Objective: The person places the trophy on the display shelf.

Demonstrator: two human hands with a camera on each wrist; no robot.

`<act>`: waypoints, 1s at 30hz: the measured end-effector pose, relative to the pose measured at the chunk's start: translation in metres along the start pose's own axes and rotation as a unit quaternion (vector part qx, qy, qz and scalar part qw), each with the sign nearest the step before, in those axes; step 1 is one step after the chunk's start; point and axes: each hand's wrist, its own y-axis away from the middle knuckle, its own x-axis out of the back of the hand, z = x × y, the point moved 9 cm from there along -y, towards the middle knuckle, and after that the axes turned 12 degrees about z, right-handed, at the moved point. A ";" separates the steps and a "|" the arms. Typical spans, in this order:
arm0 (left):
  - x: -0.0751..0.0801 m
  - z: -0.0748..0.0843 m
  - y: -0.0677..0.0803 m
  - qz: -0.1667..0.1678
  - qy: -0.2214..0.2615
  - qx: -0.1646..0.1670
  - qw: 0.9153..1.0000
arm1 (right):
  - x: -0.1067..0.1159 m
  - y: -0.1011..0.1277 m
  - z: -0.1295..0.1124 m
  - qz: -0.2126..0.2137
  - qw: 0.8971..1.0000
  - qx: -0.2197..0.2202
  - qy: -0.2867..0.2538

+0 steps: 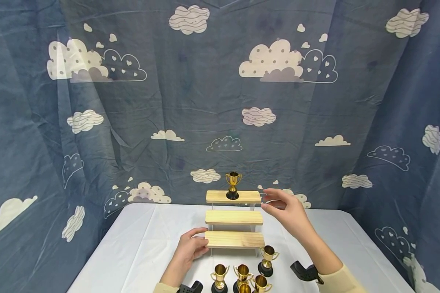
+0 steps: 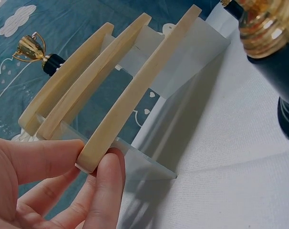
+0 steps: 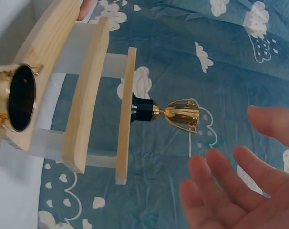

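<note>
A three-step wooden display stand (image 1: 234,240) with clear side supports stands on the table. One gold trophy cup (image 1: 233,185) with a black base is upright on its top step. My left hand (image 1: 191,249) pinches the left end of the lowest step between thumb and fingers, as the left wrist view (image 2: 63,186) shows closely. My right hand (image 1: 287,211) is beside the right end of the top step, holding nothing. In the right wrist view its fingers (image 3: 221,186) are spread loosely, apart from the trophy cup (image 3: 182,114).
Several more gold trophy cups (image 1: 220,276) stand on the white-covered table (image 1: 139,244) in front of the stand, one (image 1: 267,260) close to its lower right corner. Behind hangs a blue-grey curtain (image 1: 205,93) with cloud prints.
</note>
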 end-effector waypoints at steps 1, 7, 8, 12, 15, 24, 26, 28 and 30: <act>0.000 0.000 0.000 0.000 0.000 0.000 1.000 | 0.000 0.002 0.002 0.001 1.000 -0.001 -0.002; 0.000 0.000 -0.001 -0.002 0.002 -0.001 1.000 | 0.002 0.013 0.010 0.001 1.000 -0.010 -0.007; 0.000 0.000 -0.001 -0.001 0.002 -0.001 1.000 | 0.002 0.014 0.011 0.001 1.000 -0.011 -0.008; 0.000 0.000 -0.001 0.001 -0.001 -0.002 1.000 | 0.000 0.022 0.015 -0.005 1.000 -0.019 -0.015; 0.000 0.000 -0.001 0.000 -0.001 -0.004 1.000 | -0.005 0.026 0.021 -0.016 0.999 -0.034 -0.014; 0.002 0.002 0.000 -0.001 0.004 -0.003 1.000 | -0.018 0.034 0.037 -0.063 0.996 -0.066 -0.009; 0.002 0.001 0.000 0.002 0.002 -0.002 1.000 | -0.020 0.036 0.039 -0.079 0.995 -0.063 -0.009; 0.001 0.001 0.000 0.003 0.001 0.000 1.000 | -0.022 0.038 0.041 -0.092 0.994 -0.060 -0.008; 0.001 0.001 0.000 0.003 -0.001 0.001 1.000 | -0.023 0.040 0.044 -0.102 0.993 -0.058 -0.005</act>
